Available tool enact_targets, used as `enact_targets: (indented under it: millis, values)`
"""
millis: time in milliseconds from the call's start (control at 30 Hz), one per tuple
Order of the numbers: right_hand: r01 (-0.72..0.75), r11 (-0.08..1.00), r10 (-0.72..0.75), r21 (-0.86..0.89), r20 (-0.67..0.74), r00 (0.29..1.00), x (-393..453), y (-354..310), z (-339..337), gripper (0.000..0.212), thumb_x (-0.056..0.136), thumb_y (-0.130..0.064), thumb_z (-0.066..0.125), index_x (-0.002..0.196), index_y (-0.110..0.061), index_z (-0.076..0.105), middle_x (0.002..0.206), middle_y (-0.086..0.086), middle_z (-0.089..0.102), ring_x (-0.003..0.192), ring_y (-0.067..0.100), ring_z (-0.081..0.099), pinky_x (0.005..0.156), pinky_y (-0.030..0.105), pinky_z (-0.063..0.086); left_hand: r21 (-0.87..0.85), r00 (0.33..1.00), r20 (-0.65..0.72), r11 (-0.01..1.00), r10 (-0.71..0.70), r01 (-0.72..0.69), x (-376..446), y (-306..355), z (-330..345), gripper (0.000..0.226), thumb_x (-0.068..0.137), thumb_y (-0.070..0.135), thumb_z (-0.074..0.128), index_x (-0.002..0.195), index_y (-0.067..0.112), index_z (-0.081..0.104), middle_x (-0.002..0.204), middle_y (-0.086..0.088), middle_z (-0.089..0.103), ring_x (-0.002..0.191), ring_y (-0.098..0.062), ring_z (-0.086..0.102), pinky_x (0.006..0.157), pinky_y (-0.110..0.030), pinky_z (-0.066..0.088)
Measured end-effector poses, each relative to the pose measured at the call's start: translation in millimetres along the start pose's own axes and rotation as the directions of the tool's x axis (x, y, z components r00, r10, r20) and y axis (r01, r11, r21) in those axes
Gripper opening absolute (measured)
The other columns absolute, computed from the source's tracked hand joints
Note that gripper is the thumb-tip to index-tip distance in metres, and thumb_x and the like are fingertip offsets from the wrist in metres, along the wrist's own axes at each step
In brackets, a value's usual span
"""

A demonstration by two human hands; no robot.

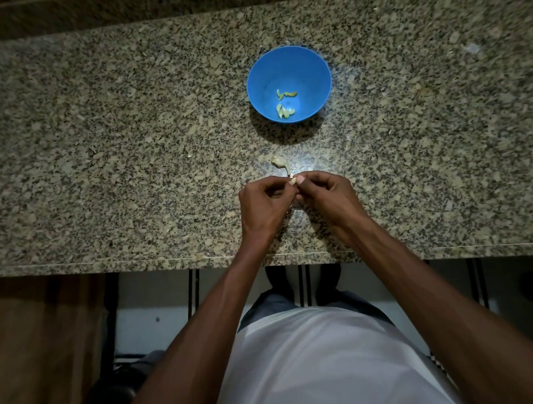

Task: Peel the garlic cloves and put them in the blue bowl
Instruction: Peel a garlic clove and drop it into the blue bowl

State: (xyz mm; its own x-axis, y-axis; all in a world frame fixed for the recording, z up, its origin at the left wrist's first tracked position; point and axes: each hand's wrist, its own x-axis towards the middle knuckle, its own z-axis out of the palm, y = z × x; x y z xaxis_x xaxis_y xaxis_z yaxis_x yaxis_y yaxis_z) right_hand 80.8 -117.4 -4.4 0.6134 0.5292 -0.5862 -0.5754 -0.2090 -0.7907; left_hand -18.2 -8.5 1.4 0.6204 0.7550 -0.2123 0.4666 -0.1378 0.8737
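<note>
Skin (281, 164) lies between hands (296, 193) and bowl (289, 83).

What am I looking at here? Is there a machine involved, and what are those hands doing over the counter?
No machine: a person wears a camera on the head, so this one picture looks down along their own arms. The left hand and the right hand meet above a speckled stone counter and together pinch a small pale garlic clove, apparently working its skin off. Just beyond the fingertips lies a scrap of garlic skin. Farther back stands a blue bowl with a few peeled cloves already in it. Below the counter edge you see the person's white shirt.
</note>
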Motion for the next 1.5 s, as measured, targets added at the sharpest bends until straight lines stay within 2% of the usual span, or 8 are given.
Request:
enact_targets:
  millis: [267, 400, 533, 667, 867, 1033, 1267, 1500]
  values:
    - [-0.017, 0.999, 0.016, 0.037, 0.037, 0.999, 1, -2, -2, 0.023, 0.097, -0.016, 0.075, 0.115, -0.001, 0.076, 0.106, 0.011, 0.081, 0.102, 0.022, 0.077, 0.093, 0.031, 0.061, 0.042, 1.000, 0.000, 0.999, 0.016, -0.016, 6, 0, -4, 0.012, 0.089, 0.022, 0.080, 0.098, 0.014, 0.081, 0.084, 0.005, 0.078, 0.076, -0.006, 0.076, 0.071, -0.038, 0.067]
    - [-0.015, 0.999, 0.012, 0.049, 0.065, 0.998, 1, -5, -3, 0.024, 0.093, -0.016, 0.080, 0.113, -0.002, 0.076, 0.106, 0.014, 0.080, 0.104, 0.026, 0.077, 0.094, 0.033, 0.062, -0.010, 0.999, 0.015, 0.999, 0.038, -0.038, 5, 1, -6, 0.016, 0.089, 0.027, 0.082, 0.099, 0.014, 0.080, 0.087, 0.006, 0.078, 0.080, -0.008, 0.076, 0.073, -0.034, 0.066]
    - [-0.068, 0.991, 0.064, 0.114, 0.041, 0.997, 5, -9, -5, 0.017, 0.096, -0.006, 0.074, 0.111, 0.001, 0.075, 0.099, 0.016, 0.079, 0.095, 0.024, 0.077, 0.088, 0.030, 0.063, -0.094, 1.000, -0.022, 0.995, 0.009, -0.011, 4, 0, -7, 0.009, 0.089, 0.011, 0.080, 0.099, 0.011, 0.081, 0.092, 0.004, 0.079, 0.083, -0.007, 0.075, 0.074, -0.023, 0.061]
    - [-0.139, 0.978, 0.131, 0.156, 0.061, 0.990, 6, -14, -10, 0.015, 0.096, -0.006, 0.074, 0.111, -0.003, 0.076, 0.101, 0.014, 0.079, 0.097, 0.021, 0.077, 0.082, 0.027, 0.062, -0.034, 0.999, -0.036, 0.999, -0.002, 0.000, 2, -7, -8, 0.018, 0.091, 0.001, 0.071, 0.098, 0.013, 0.083, 0.098, 0.007, 0.078, 0.086, -0.002, 0.072, 0.077, -0.021, 0.059]
    - [-0.132, 0.986, 0.125, 0.100, 0.070, 0.990, 5, -16, -11, 0.021, 0.094, -0.008, 0.076, 0.115, -0.004, 0.076, 0.100, 0.012, 0.080, 0.090, 0.019, 0.077, 0.086, 0.032, 0.061, -0.062, 1.000, -0.008, 0.998, -0.008, 0.008, -2, -8, -8, 0.011, 0.088, 0.017, 0.084, 0.099, 0.015, 0.083, 0.089, 0.009, 0.079, 0.082, -0.005, 0.075, 0.074, -0.024, 0.061]
    - [-0.127, 0.989, 0.117, 0.081, 0.116, 0.986, 4, -16, -13, 0.016, 0.092, -0.009, 0.078, 0.107, -0.004, 0.077, 0.097, 0.013, 0.080, 0.085, 0.017, 0.076, 0.083, 0.030, 0.059, -0.033, 0.998, 0.043, 0.999, 0.038, -0.036, -3, -5, -10, 0.020, 0.088, 0.020, 0.084, 0.108, 0.015, 0.082, 0.102, 0.008, 0.079, 0.089, 0.003, 0.071, 0.071, -0.009, 0.051]
    - [-0.056, 0.995, 0.065, -0.086, 0.115, 0.991, 2, -19, -14, 0.014, 0.090, -0.005, 0.079, 0.104, -0.001, 0.077, 0.106, 0.021, 0.078, 0.090, 0.022, 0.071, 0.078, 0.030, 0.060, -0.028, 0.997, 0.077, 1.000, -0.013, 0.015, -2, -6, -11, 0.019, 0.087, 0.027, 0.085, 0.103, 0.018, 0.083, 0.096, 0.010, 0.080, 0.090, -0.004, 0.074, 0.082, -0.030, 0.063]
    - [0.098, 0.962, -0.059, -0.255, 0.155, 0.986, 4, -17, -16, 0.010, 0.092, -0.003, 0.078, 0.101, 0.001, 0.075, 0.100, 0.026, 0.077, 0.088, 0.026, 0.074, 0.081, 0.033, 0.064, -0.038, 1.000, 0.017, 0.999, -0.012, 0.013, -4, -5, -12, 0.012, 0.081, 0.019, 0.090, 0.091, 0.016, 0.084, 0.085, 0.009, 0.080, 0.082, -0.007, 0.076, 0.077, -0.036, 0.064]
